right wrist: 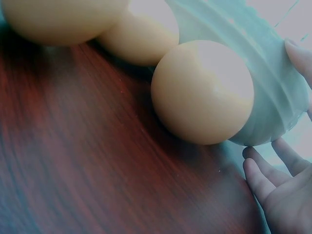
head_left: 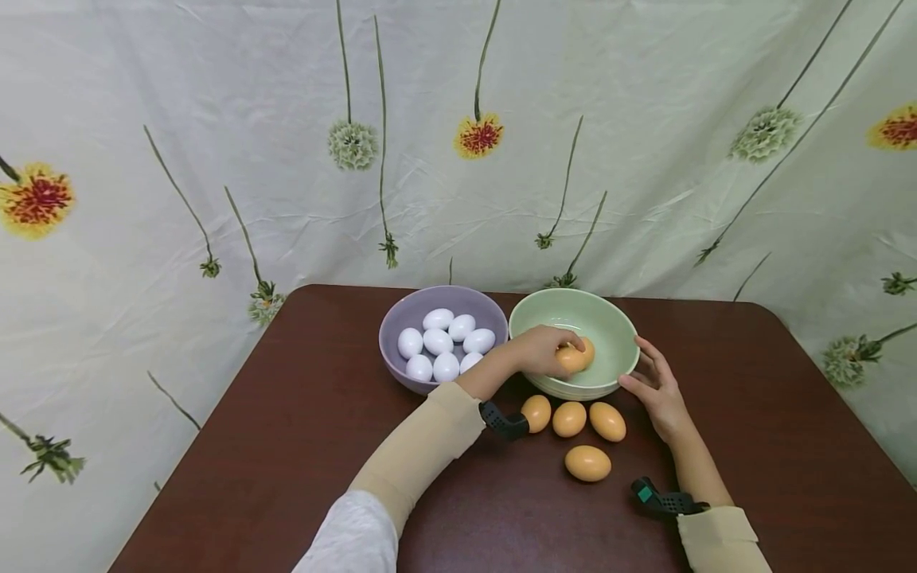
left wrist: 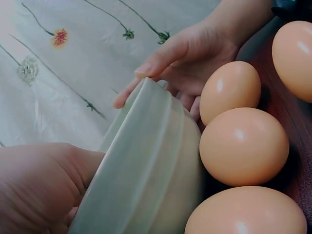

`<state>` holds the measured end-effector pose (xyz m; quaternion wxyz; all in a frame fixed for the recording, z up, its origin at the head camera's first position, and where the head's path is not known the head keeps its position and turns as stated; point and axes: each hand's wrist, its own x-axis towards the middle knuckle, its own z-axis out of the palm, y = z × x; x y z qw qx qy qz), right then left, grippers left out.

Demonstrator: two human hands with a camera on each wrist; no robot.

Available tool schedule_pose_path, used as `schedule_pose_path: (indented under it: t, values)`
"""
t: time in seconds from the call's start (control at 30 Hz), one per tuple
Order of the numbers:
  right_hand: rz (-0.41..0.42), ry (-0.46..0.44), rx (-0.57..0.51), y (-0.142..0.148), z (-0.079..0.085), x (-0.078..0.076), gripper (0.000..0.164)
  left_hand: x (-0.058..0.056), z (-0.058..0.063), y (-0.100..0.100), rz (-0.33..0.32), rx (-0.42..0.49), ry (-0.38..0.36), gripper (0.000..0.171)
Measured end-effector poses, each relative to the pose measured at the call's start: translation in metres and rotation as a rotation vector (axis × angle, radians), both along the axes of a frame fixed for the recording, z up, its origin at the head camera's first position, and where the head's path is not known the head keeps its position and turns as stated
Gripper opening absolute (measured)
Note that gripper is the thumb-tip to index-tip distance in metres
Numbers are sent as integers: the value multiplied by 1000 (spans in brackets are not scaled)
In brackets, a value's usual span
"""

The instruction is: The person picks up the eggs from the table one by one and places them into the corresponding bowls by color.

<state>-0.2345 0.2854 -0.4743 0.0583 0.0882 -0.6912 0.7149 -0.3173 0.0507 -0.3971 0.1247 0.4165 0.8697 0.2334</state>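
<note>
My left hand [head_left: 542, 350] reaches down into the pale green bowl [head_left: 612, 322], its fingers bent round a brown egg [head_left: 570, 360]. Another brown egg [head_left: 588, 350] lies right beside that one inside the bowl. In the left wrist view the bowl's wall hides the left fingertips. At the bowl's right side, my right hand [head_left: 661, 398] holds it, thumb near the rim and fingers round the outer wall. Several brown eggs lie on the table in front of the bowl, among them a nearer one [head_left: 588, 463] and one by the left wrist strap [head_left: 536, 413].
A purple bowl [head_left: 390, 338] with several white eggs [head_left: 438, 342] stands left of the green bowl, partly behind my left forearm. Both bowls are near the back edge of the dark wooden table [head_left: 322, 358]. A flowered cloth [head_left: 430, 199] hangs behind.
</note>
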Motion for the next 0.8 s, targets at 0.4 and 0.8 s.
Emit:
schedule_pose_path:
  t: [0.4,0.8]
  values:
    - [1,-11,3,0,1,0,67,-4,-1,8,-28,-127,-25,39]
    - [0,0,-16,0,0,1,67,-5,0,11,3,-199,-88,34]
